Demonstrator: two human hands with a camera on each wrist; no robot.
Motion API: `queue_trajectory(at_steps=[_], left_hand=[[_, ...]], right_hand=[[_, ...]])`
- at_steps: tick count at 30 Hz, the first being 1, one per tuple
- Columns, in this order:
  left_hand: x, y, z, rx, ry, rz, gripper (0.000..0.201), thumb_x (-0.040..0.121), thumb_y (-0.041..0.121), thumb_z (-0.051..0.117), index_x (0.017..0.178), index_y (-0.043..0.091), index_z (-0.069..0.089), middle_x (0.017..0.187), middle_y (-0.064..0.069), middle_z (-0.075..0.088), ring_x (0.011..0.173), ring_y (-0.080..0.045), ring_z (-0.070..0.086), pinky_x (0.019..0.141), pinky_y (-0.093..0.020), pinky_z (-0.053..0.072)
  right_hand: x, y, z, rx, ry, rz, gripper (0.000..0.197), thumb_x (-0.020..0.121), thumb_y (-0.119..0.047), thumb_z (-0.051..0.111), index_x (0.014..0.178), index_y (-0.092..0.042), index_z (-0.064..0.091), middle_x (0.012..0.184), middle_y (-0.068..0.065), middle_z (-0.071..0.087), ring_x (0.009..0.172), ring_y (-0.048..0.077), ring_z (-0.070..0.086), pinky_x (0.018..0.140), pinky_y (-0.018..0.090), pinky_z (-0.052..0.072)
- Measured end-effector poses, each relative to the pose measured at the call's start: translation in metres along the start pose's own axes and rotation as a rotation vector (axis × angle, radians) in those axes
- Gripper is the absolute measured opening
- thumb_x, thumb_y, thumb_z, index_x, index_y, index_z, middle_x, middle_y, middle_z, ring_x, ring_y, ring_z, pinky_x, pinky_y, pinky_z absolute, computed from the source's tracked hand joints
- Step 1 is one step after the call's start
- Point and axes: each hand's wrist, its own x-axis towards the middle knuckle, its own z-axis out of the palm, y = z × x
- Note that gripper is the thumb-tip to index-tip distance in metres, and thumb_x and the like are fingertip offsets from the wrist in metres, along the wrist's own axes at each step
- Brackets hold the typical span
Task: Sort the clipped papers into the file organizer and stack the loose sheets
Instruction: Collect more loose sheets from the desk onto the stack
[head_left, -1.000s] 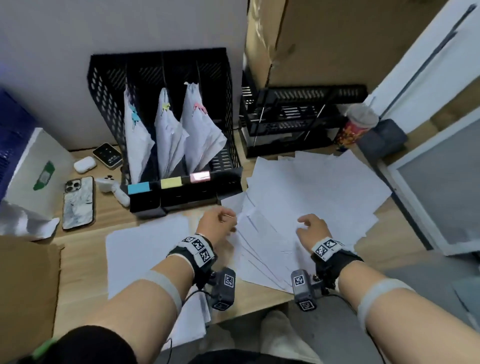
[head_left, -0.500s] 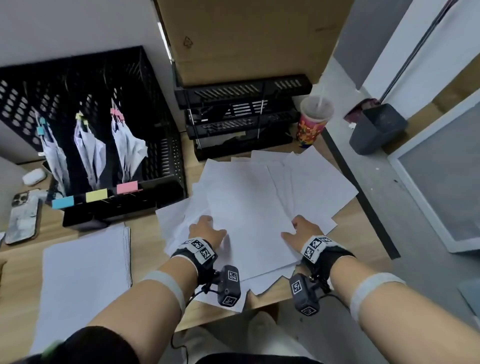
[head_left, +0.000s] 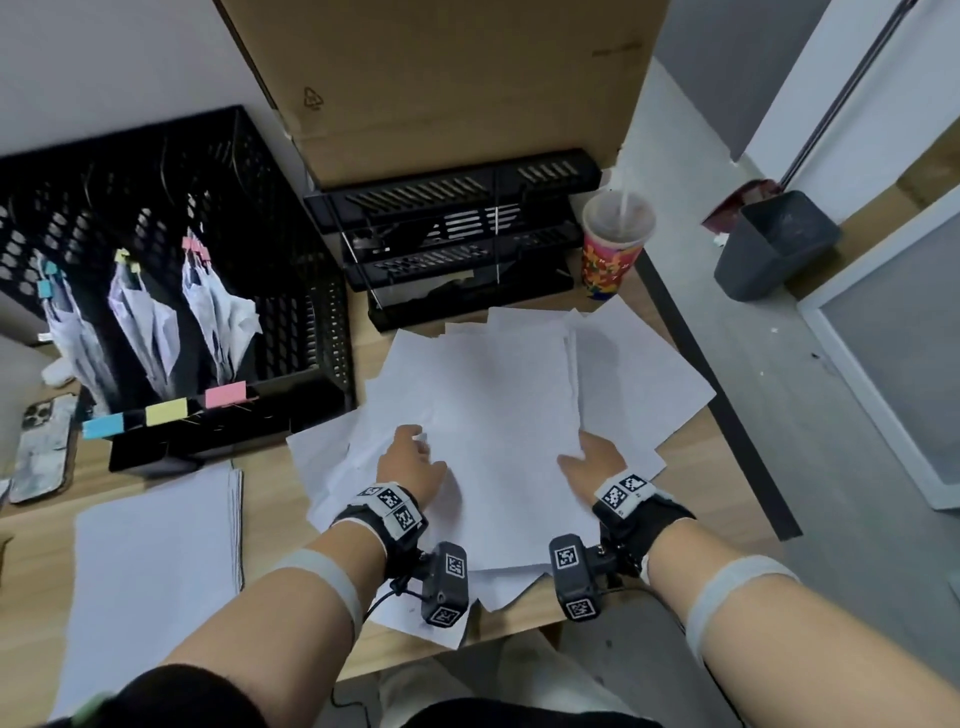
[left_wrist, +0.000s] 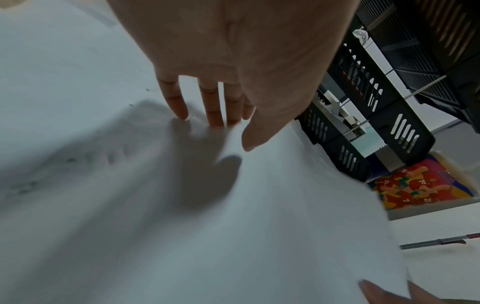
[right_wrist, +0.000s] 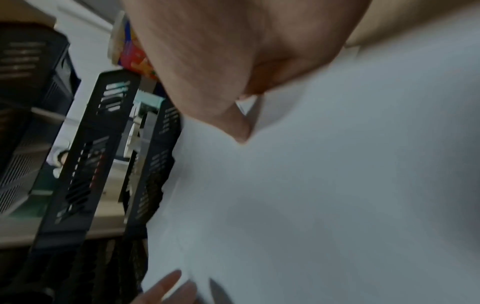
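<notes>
Left hand (head_left: 410, 462) and right hand (head_left: 589, 460) — fingers (left_wrist: 179, 105) pinching opposite edges of 1 loose sheet (head_left: 498, 415).

1. Rear left: the upright file organizer (head_left: 291, 291) blocks passage; its three labelled slots hold clipped papers (head_left: 218, 317).
2. Rear centre: the black letter trays (head_left: 457, 234) stand just behind the loose sheets (head_left: 498, 415).
3. Rear right: a lidded cup (head_left: 613, 244) stands at the table edge beside the trays.
4. Bare wood (head_left: 270, 499) shows between the loose sheets and the stacked sheets (head_left: 150, 561).
</notes>
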Motion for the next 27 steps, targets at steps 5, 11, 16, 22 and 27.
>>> queue_trajectory(at_steps=[5,11,16,22,27], left_hand=[[0.006,0.008,-0.003,0.194,0.026,0.067,0.039,0.086,0.019,0.062,0.125,0.017,0.058,0.123,-0.011,0.063,0.111,-0.030,0.062,0.099,-0.039,0.050],[0.006,0.023,0.001,0.383,-0.044,0.092,0.045,0.086,0.037,0.063,0.125,0.018,0.055,0.125,-0.011,0.056,0.116,-0.032,0.057,0.098,-0.040,0.050],[0.009,0.024,-0.001,0.353,-0.216,0.130,0.060,0.089,0.027,0.060,0.142,0.014,0.033,0.130,-0.015,0.057,0.117,-0.033,0.057,0.087,-0.031,0.047],[0.016,0.004,-0.011,0.226,-0.331,0.221,0.047,0.085,0.037,0.069,0.122,0.018,0.048,0.097,-0.001,0.063,0.091,-0.024,0.063,0.082,-0.033,0.051],[0.023,-0.002,-0.013,0.154,-0.440,0.290,0.040,0.083,0.038,0.074,0.113,0.020,0.054,0.095,0.001,0.067,0.093,-0.026,0.070,0.089,-0.046,0.058]], right_hand=[[-0.005,0.019,-0.034,0.123,0.243,0.210,0.025,0.079,-0.015,0.042,0.089,-0.007,0.063,0.097,0.013,0.070,0.083,0.033,0.064,0.076,0.035,0.054],[-0.018,0.017,-0.020,0.000,0.192,0.297,0.041,0.076,-0.026,0.046,0.104,0.000,0.060,0.109,0.017,0.065,0.092,0.034,0.063,0.078,0.034,0.051],[-0.027,0.012,0.006,0.134,0.228,0.352,0.040,0.080,-0.017,0.057,0.114,-0.005,0.038,0.106,0.016,0.057,0.092,0.034,0.063,0.072,0.035,0.052],[-0.051,0.032,0.038,0.196,0.251,0.307,0.049,0.074,-0.016,0.039,0.119,-0.016,0.058,0.116,0.007,0.066,0.093,0.028,0.064,0.084,0.037,0.056],[-0.088,0.043,0.056,0.222,0.501,0.515,0.050,0.080,-0.019,0.041,0.127,-0.014,0.055,0.127,0.013,0.059,0.109,0.036,0.057,0.095,0.042,0.050]])
